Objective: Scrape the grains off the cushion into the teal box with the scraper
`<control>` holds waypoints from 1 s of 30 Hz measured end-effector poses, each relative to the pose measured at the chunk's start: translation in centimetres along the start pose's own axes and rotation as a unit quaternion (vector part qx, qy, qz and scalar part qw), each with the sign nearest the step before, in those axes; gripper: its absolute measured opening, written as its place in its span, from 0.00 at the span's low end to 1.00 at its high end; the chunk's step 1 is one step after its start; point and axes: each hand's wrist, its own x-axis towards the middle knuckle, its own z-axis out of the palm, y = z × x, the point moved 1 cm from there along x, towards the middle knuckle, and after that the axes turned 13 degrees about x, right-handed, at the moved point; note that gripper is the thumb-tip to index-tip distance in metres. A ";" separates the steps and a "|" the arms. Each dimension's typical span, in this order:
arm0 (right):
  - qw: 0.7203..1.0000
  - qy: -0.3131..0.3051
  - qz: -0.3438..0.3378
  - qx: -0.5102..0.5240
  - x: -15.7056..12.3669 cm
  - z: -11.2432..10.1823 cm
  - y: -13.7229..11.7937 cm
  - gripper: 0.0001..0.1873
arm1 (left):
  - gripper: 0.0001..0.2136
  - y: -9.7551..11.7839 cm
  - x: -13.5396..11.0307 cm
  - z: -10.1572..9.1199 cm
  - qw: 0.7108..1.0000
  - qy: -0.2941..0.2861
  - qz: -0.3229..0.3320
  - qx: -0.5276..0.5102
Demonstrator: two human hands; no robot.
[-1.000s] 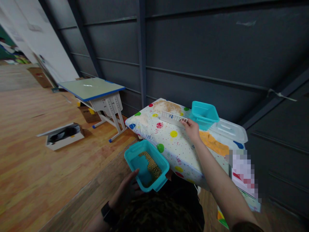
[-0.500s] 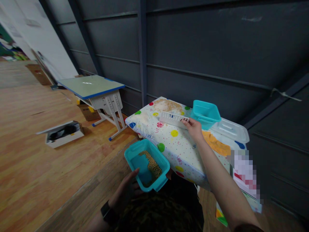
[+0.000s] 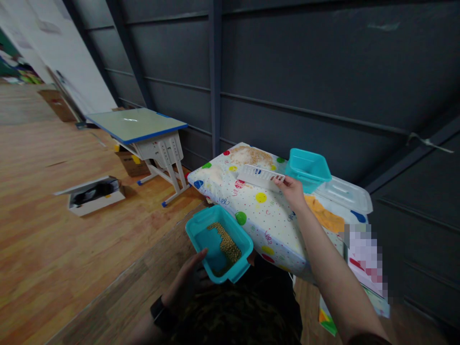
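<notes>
My left hand [image 3: 189, 280] grips the near left side of a turquoise plastic box [image 3: 247, 238], thumb over its rim, in front of the table's edge. Soybeans [image 3: 229, 243] lie along the right part of its floor. On the table, my right hand [image 3: 292, 190] pinches the right end of a long white slotted plastic piece [image 3: 257, 178]; its exact kind is unclear. It stands on edge on the patterned cloth [image 3: 247, 200]. Beyond it a pile of pale and tan grains [image 3: 251, 156] is spread near the table's far corner.
A second turquoise box [image 3: 308, 165] and a clear lid [image 3: 345, 194] lie right of my right hand, with an orange cloth [image 3: 325, 215] nearer me. A dark panelled wall [image 3: 323, 72] runs behind. At the left stand a school desk [image 3: 140, 125] and an open white carton [image 3: 97, 203].
The white slotted piece leans slightly differently, showing more of its slots, and my right hand has shifted a little with it. The left hand keeps the box in place.
</notes>
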 end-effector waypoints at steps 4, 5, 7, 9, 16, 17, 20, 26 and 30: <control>1.000 -0.011 0.010 0.002 -0.1 -0.1 -0.1 0.31 | 0.27 -0.9 0.8 -0.4 0.999 -0.012 0.026 -0.024; 1.000 -0.016 0.011 0.004 -0.2 -0.2 -0.2 0.31 | 0.26 -1.0 0.9 -0.5 0.999 -0.005 0.034 -0.024; 1.000 -0.023 0.011 0.007 -0.2 -0.2 -0.4 0.31 | 0.26 -1.2 1.0 -0.6 0.999 -0.001 0.041 -0.018; 1.000 -0.021 0.009 0.006 -0.3 -0.3 -0.6 0.32 | 0.26 -1.2 1.1 -0.6 0.999 -0.010 0.040 -0.014; 0.998 -0.031 0.038 0.036 -0.6 -0.5 -1.0 0.33 | 0.23 -1.5 1.6 -0.7 0.999 0.000 0.032 -0.020; 0.998 -0.030 0.039 0.038 -0.7 -0.5 -1.1 0.33 | 0.22 -1.5 1.5 -0.7 0.999 -0.007 0.035 -0.026; 0.999 -0.030 0.031 0.023 -0.7 -0.4 -1.1 0.33 | 0.23 -1.4 1.3 -0.8 0.999 -0.021 0.035 -0.028; 0.998 -0.048 0.036 0.022 -0.8 -0.3 -1.5 0.34 | 0.26 -1.2 1.2 -0.8 0.999 -0.006 0.031 -0.029; 0.997 -0.060 0.035 0.014 -0.8 -0.4 -1.9 0.33 | 0.28 -1.3 1.3 -0.9 0.999 -0.029 0.030 -0.022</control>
